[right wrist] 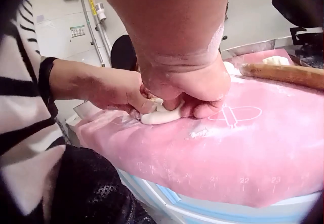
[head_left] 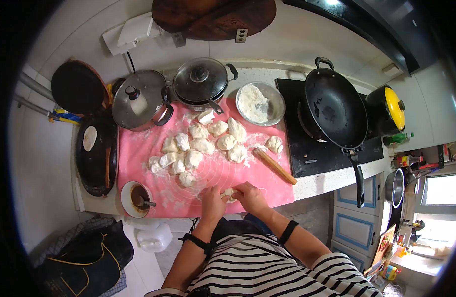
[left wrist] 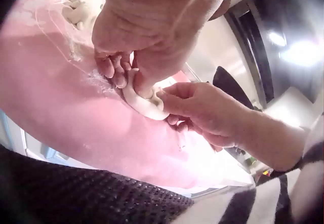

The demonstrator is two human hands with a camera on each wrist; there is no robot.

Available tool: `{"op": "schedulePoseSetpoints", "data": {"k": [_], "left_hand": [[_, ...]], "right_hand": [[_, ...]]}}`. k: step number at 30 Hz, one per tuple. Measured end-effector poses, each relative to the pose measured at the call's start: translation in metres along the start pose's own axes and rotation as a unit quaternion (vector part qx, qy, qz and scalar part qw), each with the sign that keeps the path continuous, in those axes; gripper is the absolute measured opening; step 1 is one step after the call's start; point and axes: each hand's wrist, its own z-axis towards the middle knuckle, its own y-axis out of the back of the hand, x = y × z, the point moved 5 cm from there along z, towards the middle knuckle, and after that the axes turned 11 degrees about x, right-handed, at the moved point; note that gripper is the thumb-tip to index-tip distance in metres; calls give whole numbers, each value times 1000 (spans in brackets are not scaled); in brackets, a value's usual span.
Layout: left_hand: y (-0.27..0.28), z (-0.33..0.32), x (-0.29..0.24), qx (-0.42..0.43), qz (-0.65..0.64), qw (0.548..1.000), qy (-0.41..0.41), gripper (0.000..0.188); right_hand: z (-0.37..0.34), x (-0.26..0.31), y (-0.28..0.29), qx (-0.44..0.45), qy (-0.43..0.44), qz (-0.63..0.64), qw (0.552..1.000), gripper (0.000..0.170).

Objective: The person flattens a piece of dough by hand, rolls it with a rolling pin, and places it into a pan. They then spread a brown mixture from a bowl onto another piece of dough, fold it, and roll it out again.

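Note:
At the near edge of the pink mat [head_left: 153, 190], both hands work one small piece of dough [head_left: 230, 194]. My left hand [head_left: 214, 203] pinches its left side, and my right hand [head_left: 252, 197] pinches the other. In the left wrist view the dough [left wrist: 147, 106] is a curved, folded strip with thumbs pressed into it. Low over the mat, the same dough [right wrist: 162, 116] shows between the fingers in the right wrist view. Several floured dough lumps [head_left: 202, 145] lie beyond the hands. A wooden rolling pin [head_left: 275, 166] rests to the right.
A metal bowl of flour [head_left: 260, 103] stands at the back, beside two lidded pots [head_left: 139, 101]. A bowl of brown sauce [head_left: 136, 199] with a spoon sits front left, near a flat black pan [head_left: 95, 163]. To the right, a wok [head_left: 334, 106] stands on the cooktop.

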Motion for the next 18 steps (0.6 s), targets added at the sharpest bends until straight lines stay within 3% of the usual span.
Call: {"op": "schedulePoseSetpoints", "data": {"k": [7,10,13,16,18], "left_hand": [[-1,9,2,25,-4,999,22,24],[-4,0,15,86,-106,987,83,21],[-9,-10,26,138,-258,954,62,31],[-20,-15,44,107,-453,885,-2,41],[-27,-20,55,83,-491,867,27,44]], "right_hand": [[16,-5,1,16,-6,-4,1000,22],[5,8,0,-52,35,-9,998,22],[-7,31,-6,-73,97,-66,990,24],[-20,49,-17,-69,222,-211,949,30],[-26,55,-24,-48,265,-233,934,33]]}}
